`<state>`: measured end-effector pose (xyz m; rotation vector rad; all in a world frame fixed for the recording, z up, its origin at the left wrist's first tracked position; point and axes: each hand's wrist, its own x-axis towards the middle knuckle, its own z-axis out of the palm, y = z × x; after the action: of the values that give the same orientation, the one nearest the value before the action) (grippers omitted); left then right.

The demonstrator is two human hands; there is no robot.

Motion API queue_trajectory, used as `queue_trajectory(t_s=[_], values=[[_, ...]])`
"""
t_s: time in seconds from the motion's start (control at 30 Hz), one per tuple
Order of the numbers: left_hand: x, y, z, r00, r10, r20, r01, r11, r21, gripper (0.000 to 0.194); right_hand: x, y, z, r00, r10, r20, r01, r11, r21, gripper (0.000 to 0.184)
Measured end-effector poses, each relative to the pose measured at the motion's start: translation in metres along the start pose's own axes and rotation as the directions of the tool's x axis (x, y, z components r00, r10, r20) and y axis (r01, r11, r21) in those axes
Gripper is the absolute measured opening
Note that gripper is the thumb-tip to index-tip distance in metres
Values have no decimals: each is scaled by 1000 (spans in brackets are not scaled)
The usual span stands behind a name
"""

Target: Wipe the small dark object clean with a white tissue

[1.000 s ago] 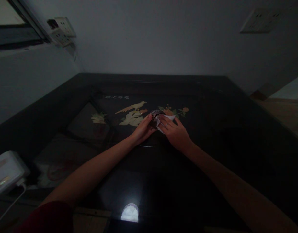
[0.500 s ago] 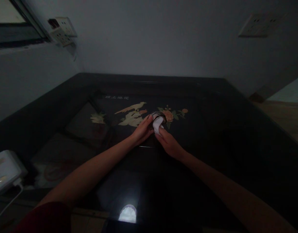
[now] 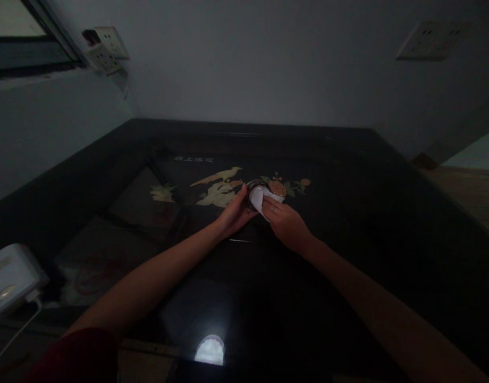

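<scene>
A glossy black table (image 3: 328, 266) has its far edge near the wall (image 3: 244, 64). A bird-and-flower picture (image 3: 216, 194) decorates its top, nearer the far edge than the near one. A white device (image 3: 13, 279) with a cable lies toward the near-left corner. The right hand (image 3: 286, 221) has its fingers closed on the cloth; the left hand (image 3: 234, 213) is curled around the left side of a dark-rimmed round object (image 3: 253, 186). That object is between the hands, over the table's middle; whether it touches the top, I cannot tell. The white cloth (image 3: 256, 198) lies against it, just beyond the right fingertips. A thin ring (image 3: 272, 209) shows on a right finger.
</scene>
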<state>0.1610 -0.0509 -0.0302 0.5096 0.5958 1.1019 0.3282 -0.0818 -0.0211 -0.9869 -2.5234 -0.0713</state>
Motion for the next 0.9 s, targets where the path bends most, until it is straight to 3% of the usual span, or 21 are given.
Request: queue_trajectory(t_s=[0.1,0.23,0.47,0.7,0.8,0.9], values=[[-1,0,3,999,-31,19,31,999,-24,35,1,6,-6,998,-55,13,56,994,-96,42],[0,-1,3,999,-41,28,42,999,-27,36,1,7,-6,998,-53,20,54,995,-85,43],[0,0,0,1000,14,2,-14,1000,22,28,-1,-7,10,996,80,-36,-71,977,203,44],[-2,-3,1,996,60,63,-66,993,102,30,-2,-22,11,983,185,-8,-161,871,463,26],[-3,-3,0,993,84,78,-93,989,114,29,-1,-22,10,983,181,-7,-159,884,440,24],[-3,-2,0,995,75,63,-82,991,108,27,0,-19,8,992,129,-20,-116,942,314,26]])
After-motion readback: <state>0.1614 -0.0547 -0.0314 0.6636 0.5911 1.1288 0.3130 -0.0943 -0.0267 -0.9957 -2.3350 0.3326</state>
